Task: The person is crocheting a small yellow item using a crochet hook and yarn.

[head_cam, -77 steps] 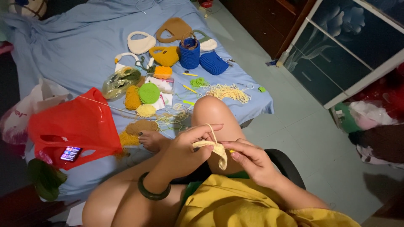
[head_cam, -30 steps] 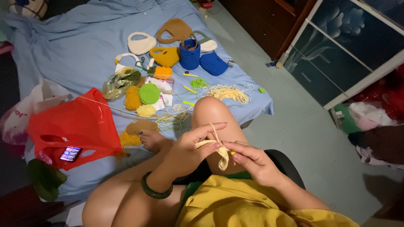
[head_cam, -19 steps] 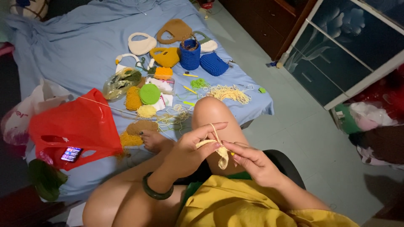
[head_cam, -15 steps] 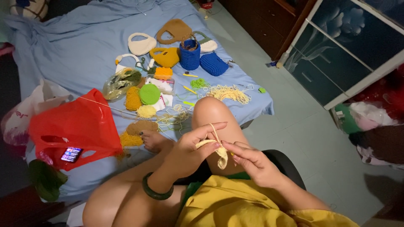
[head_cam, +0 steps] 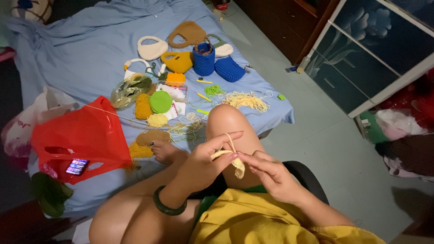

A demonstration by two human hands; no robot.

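While seated above a raised bare knee (head_cam: 228, 122), working a small pale-yellow crocheted piece (head_cam: 235, 163) between both hands. Left hand (head_cam: 201, 162), dark green bangle (head_cam: 168, 207) at the wrist, closed in a grip on the piece from the left, index finger stretched out with a loop of pale yellow yarn (head_cam: 231, 142) over it. Right hand (head_cam: 271, 176) closed too, fingertips pinching the piece's right edge, touching the left hand's fingers just above the lap. Crocheted piece held in mid-air, just beside the knee and over the yellow garment (head_cam: 266, 223). Ahead, spread on a bed under a pale blue sheet (head_cam: 86, 54): a cream crocheted handbag (head_cam: 151, 47), a tan crocheted handbag (head_cam: 189, 34), a mustard crocheted bag (head_cam: 178, 62), a deep blue crocheted bucket bag (head_cam: 204, 58) upright, a blue crocheted pouch (head_cam: 229, 68) just beside it. Nearer: a round green crocheted disc (head_cam: 160, 101), an orange-yellow yarn ball (head_cam: 143, 106), a loose tangle of pale yellow yarn (head_cam: 246, 100) near the sheet's edge. To the left, a red plastic bag (head_cam: 79, 135) with a lit phone (head_cam: 77, 166) lying against it. One bare foot (head_cam: 165, 151) resting on the bed edge.
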